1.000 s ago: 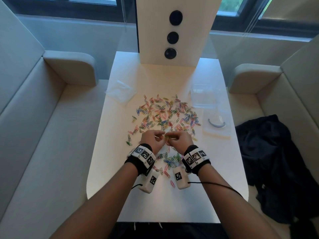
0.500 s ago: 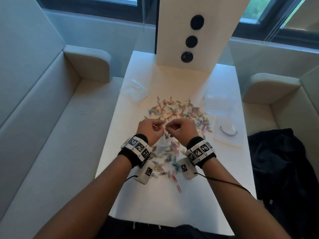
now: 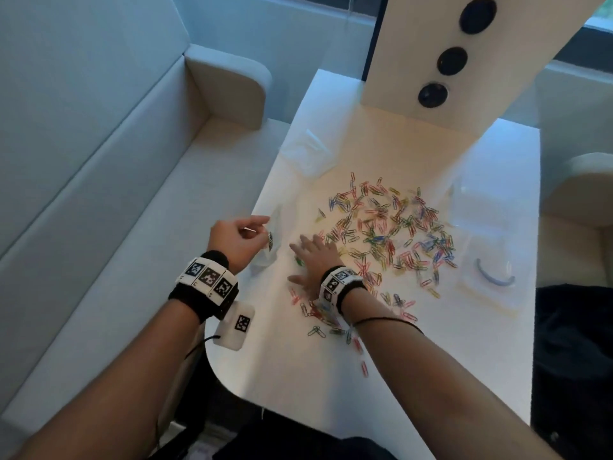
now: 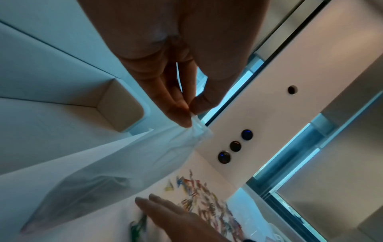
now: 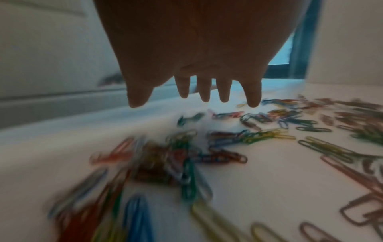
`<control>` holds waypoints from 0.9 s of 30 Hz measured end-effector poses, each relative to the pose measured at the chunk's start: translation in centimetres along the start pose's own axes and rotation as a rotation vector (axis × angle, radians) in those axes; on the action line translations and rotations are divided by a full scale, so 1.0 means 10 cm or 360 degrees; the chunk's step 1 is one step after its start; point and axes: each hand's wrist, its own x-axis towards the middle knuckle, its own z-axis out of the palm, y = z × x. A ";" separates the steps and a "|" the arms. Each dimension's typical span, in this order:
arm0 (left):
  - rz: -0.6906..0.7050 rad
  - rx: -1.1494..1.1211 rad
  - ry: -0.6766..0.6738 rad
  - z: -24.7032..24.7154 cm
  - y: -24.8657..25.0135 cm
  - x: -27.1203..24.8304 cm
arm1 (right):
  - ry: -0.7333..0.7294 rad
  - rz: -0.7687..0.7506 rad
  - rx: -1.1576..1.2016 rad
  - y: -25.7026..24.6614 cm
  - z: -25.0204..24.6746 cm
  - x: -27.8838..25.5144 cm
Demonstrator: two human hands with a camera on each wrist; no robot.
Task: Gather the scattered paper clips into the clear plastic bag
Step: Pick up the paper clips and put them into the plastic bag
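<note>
Many coloured paper clips (image 3: pixel 384 230) lie scattered over the middle of the white table (image 3: pixel 331 386). My left hand (image 3: pixel 238 237) is at the table's left edge and pinches the top rim of a clear plastic bag (image 3: pixel 270 247) between thumb and fingers; in the left wrist view the bag (image 4: pixel 116 165) hangs down from the pinch. My right hand (image 3: pixel 315 260) lies flat, fingers spread, palm down over the near left part of the clips. In the right wrist view its straight fingers (image 5: pixel 205 91) hover just above blurred clips (image 5: pixel 186 153) and hold nothing.
Another clear bag (image 3: pixel 308 154) lies at the table's far left. A clear box (image 3: pixel 477 200) and a flat packet with a curved blue piece (image 3: pixel 494 277) sit on the right. A white panel with three dark discs (image 3: pixel 434 94) stands behind. White benches flank the table; dark cloth (image 3: pixel 577 353) lies at right.
The hands have parted. My left hand carried the bag to the table's left edge. My right hand let go, opened flat and dropped onto the clips. The head view swung left.
</note>
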 end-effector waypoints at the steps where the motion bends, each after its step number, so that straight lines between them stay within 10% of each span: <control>1: -0.0042 0.0021 0.0009 0.00 -0.06 0.00 | -0.0063 -0.0042 -0.0085 -0.05 0.08 -0.02; 15: -0.0200 -0.0059 -0.0141 0.33 -0.33 -0.20 | 0.0029 -0.0030 0.0152 0.18 0.19 -0.69; 21: -0.0188 0.0003 -0.0227 0.50 -0.36 -0.22 | 0.0532 0.0916 0.1685 0.50 0.15 -0.94; 27: -0.0218 0.0029 -0.0314 0.73 -0.37 -0.22 | 0.0672 0.0818 0.3244 0.47 -0.13 -1.19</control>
